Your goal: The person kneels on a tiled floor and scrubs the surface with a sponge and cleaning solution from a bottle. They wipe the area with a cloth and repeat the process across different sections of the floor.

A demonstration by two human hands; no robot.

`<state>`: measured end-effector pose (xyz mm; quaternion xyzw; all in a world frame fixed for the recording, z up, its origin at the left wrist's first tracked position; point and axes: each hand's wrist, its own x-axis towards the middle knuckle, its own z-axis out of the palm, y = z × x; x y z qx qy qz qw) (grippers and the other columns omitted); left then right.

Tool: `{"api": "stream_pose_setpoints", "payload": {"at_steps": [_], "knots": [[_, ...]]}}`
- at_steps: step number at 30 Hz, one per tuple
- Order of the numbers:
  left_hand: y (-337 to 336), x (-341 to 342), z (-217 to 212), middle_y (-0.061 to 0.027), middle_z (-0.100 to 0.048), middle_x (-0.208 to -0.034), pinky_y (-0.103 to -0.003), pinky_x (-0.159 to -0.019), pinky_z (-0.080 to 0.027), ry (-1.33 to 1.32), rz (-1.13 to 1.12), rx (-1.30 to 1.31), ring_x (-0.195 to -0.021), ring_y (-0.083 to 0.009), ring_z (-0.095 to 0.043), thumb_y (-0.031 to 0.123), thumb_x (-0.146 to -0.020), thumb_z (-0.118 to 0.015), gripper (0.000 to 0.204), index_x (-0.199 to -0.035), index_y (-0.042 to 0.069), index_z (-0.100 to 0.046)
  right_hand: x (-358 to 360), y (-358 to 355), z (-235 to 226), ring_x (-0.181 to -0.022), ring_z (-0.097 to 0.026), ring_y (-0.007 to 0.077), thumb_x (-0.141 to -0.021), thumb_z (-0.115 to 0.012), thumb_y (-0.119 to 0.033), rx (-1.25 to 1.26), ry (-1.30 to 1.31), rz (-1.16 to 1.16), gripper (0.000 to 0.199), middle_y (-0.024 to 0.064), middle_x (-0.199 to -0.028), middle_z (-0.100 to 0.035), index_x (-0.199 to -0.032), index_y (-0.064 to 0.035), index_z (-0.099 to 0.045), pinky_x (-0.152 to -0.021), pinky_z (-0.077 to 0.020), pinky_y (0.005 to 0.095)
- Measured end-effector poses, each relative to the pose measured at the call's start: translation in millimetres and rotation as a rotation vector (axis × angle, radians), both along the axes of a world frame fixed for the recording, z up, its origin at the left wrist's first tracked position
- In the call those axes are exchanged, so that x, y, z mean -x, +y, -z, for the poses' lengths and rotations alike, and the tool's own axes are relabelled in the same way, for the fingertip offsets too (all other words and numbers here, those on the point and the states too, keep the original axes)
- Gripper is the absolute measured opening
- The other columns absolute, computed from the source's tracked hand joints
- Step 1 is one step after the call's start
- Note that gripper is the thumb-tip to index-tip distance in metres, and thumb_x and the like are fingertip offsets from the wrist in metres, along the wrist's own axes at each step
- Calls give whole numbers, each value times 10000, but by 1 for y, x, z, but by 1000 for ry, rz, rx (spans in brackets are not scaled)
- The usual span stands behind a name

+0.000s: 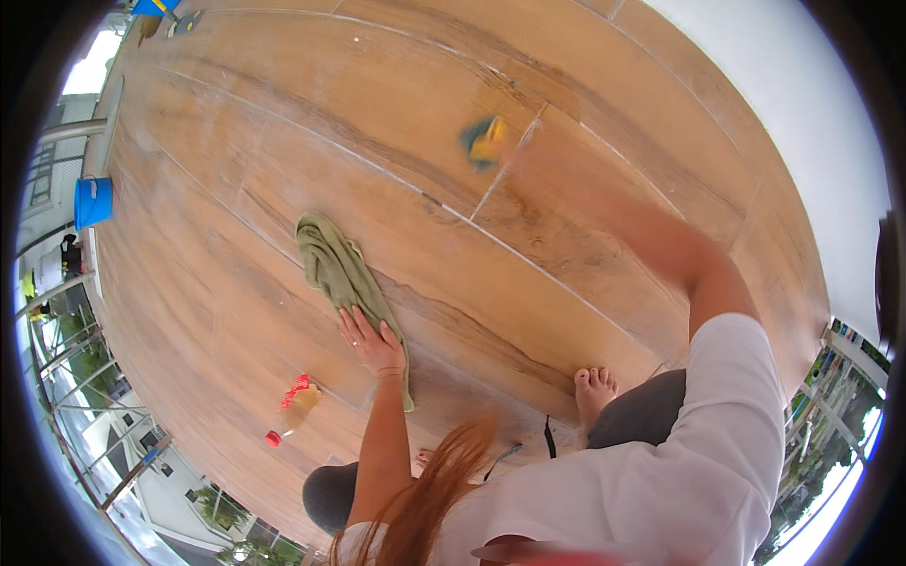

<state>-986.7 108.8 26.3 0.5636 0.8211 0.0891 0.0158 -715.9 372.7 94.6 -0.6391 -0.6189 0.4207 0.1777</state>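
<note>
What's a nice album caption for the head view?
Left hand flat on a green cloth, blurred right hand at a yellow-and-teal scrubber, on a plank floor.

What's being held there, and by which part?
The right hand seems to hold a yellow-and-green sponge; blur hides exactly where. The left hand rests on a green cloth, without visibly gripping.

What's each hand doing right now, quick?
Left hand: open, fingers spread, resting on the green cloth.
Right hand: holding the yellow-and-green sponge; too blurred to make out the fingers.
</note>
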Motion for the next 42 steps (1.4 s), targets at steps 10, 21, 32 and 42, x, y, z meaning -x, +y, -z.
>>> {"api": "stream_pose_setpoints", "payload": {"at_steps": [10, 21, 32, 42], "knots": [[6, 0, -2, -207, -228, -1393, -495, -1038, -192, 1, 21, -22, -1273, -392, -227, 293, -867, -397, 551, -1330, 15, -290, -60, 60, 14, -738, -614, 268, -861, -438, -186, 39, -511, -362, 393, 121, -846, -624, -1253, -147, -427, -603, -460, 388], [5, -6, 2, -207, -226, -1394, -492, -1037, -194, -4, 30, -32, -1264, -408, -231, 289, -877, -385, 541, -1338, 25, -280, -76, 46, 14, -578, -575, 223, -839, -432, -47, -126, -575, -384, 481, 91, -750, -602, -1282, -234, -418, -498, -422, 357], [8, -3, 0, -191, -223, -1401, -481, -1044, -189, 11, 16, -24, -1283, -367, -221, 304, -876, -387, 547, -1335, 25, -286, -59, 64, 6, -761, -607, 281, -814, -421, -34, -67, -648, -377, 503, 122, -853, -610, -1278, -229, -413, -571, -452, 392], [8, -9, -1, -194, -229, -1397, -488, -1036, -199, -8, 31, -31, -1275, -382, -229, 290, -871, -398, 544, -1333, 22, -291, -63, 81, 26, -706, -602, 251, -842, -442, -51, -152, -564, -405, 464, 109, -764, -607, -1276, -213, -409, -543, -437, 386]]}}
